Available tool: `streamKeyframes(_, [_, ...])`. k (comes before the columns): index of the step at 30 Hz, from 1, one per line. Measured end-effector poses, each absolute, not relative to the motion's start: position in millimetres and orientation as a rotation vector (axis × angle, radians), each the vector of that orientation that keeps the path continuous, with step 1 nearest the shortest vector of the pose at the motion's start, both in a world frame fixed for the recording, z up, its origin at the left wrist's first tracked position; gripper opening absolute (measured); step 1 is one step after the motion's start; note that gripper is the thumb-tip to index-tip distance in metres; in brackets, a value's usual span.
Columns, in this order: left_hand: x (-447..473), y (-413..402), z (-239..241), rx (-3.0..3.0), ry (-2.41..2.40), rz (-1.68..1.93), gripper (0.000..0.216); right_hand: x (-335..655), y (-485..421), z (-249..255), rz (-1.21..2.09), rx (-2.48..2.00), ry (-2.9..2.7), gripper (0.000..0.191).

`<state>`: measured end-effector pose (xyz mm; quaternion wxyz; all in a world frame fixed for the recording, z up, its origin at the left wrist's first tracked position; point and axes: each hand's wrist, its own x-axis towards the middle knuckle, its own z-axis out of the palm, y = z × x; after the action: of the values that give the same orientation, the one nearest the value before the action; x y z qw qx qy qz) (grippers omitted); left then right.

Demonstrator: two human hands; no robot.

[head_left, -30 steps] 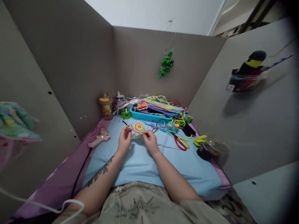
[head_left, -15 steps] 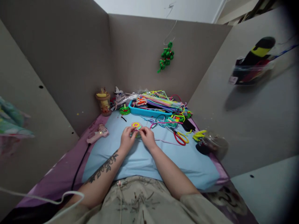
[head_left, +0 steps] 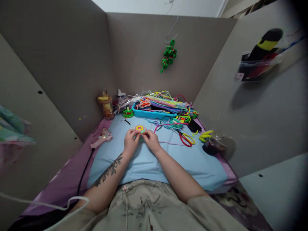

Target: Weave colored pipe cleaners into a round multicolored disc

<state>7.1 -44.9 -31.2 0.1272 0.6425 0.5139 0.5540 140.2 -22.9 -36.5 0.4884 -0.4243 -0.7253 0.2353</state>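
A round coil of colourful pipe cleaner (head_left: 139, 128) is held up over the blue cloth, with pink, yellow, orange and green rings facing away from my fingers. My left hand (head_left: 132, 140) pinches its lower left edge. On the other side, my right hand (head_left: 150, 140) has thumb and finger pressed together at the lower right edge. The fingertips of both hands nearly meet in front of the coil and hide part of it. A pale purple strand (head_left: 171, 143) trails on the cloth to the right of my right hand.
A blue tray (head_left: 154, 114) piled with pipe cleaners stands at the back. Red and yellow scissors (head_left: 186, 140) lie on the right, near a black case (head_left: 193, 125). At left rest a pink glue gun (head_left: 102, 140) with a cord and a brown cup (head_left: 106, 106). Grey panels surround the table.
The coil has tipped slightly, so more of its ringed face shows. Both hands keep their pinch in nearly the same place. The camera view has shifted a little.
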Motion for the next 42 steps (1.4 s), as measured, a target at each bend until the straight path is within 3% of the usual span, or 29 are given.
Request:
streamKeyframes(20, [6.1,-42.9,-35.0,1.98,1.656,1.54,0.007,139.1,-22.9,-35.7,0.583,-1.03,-1.74,0.013])
streamKeyframes(32, [4.3,-41.9,-36.0,1.971,1.623,1.518,0.023,142.0,-18.2,-43.3,0.468,-1.118,-1.753,0.01])
streamKeyframes(42, [5.5,-41.8,-35.2,1.977,1.636,1.527,0.014,137.9,-17.6,-43.1,0.492,-1.092,-1.791,0.004])
